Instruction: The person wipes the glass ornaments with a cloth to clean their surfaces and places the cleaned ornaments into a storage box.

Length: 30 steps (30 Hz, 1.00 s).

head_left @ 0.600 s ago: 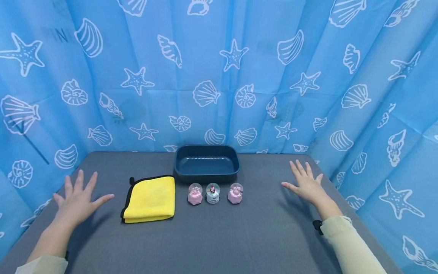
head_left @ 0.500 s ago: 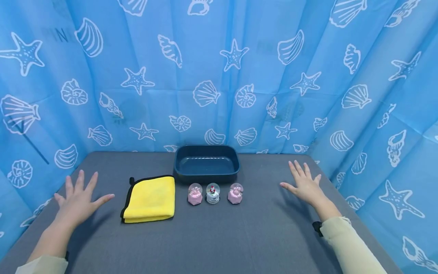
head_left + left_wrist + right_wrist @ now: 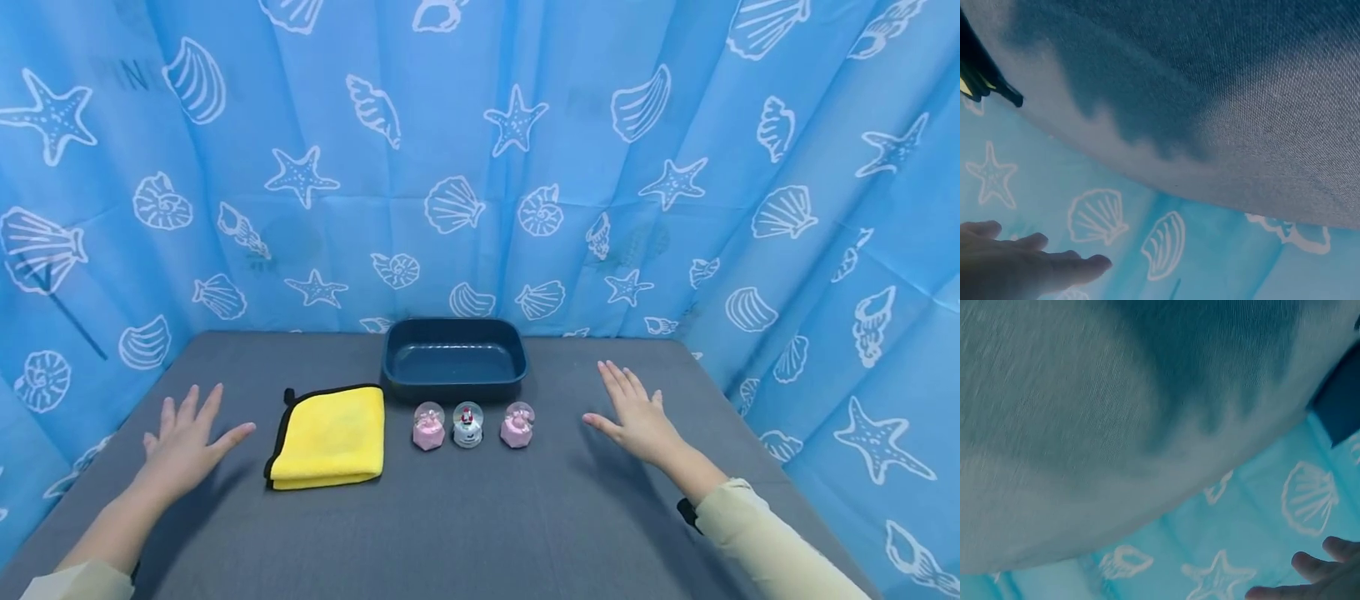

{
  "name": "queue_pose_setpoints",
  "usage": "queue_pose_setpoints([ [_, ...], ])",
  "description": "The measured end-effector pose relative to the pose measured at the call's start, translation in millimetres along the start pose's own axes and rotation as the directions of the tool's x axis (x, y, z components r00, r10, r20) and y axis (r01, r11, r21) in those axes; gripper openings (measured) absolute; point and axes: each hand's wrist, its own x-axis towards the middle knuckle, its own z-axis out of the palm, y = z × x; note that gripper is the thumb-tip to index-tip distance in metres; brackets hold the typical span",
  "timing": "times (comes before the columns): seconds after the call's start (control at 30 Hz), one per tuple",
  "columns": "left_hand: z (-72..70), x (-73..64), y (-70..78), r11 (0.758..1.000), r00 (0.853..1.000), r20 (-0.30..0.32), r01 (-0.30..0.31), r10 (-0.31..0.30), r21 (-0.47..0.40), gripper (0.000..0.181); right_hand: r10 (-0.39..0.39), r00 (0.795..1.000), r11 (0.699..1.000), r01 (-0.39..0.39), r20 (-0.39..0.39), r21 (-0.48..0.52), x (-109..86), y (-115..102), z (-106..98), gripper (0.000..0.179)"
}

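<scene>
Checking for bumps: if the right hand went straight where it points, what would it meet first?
Probably the blue curtain; the right hand seems aimed past the dark blue basin, though depth is unclear.

Holds left hand (image 3: 180,450) and right hand (image 3: 643,423) well apart, arms (image 3: 701,477) extended forward, fingers (image 3: 209,407) straight, palms probably down, judging from dim wrist views.

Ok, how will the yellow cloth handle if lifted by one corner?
The yellow cloth will likely sag and open out, since it lies folded in soft-looking layers. Its matte surface probably won't be slippery. Lying flat, it may bunch rather than roll if pushed.
</scene>
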Motion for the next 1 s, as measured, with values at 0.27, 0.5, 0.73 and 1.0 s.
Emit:
queue_pose_setpoints([
  [0.27,1.8,0.0,6.8,0.996,0.998,0.054,0.039,-0.034,-0.086,0.096,0.017,0.999,0.979,-0.023,0.031,0.203,2.3,-20,18,0.090],
  [0.5,4.5,1.2,14.8,0.972,0.990,0.138,0.052,-0.021,-0.228,0.092,0.052,0.988,0.876,-0.114,0.144,0.469,4.6,-37,28,0.094],
  [0.73,3.7,1.8,27.1,0.907,0.938,0.317,0.251,-0.141,-0.338,0.097,0.064,0.976,0.725,-0.189,0.209,0.662,7.0,-48,40,0.091],
  [1.0,12.5,2.1,38.8,0.863,0.917,0.355,0.321,-0.181,-0.390,0.102,0.126,0.962,0.613,-0.266,0.241,0.743,7.5,-55,46,0.091],
])
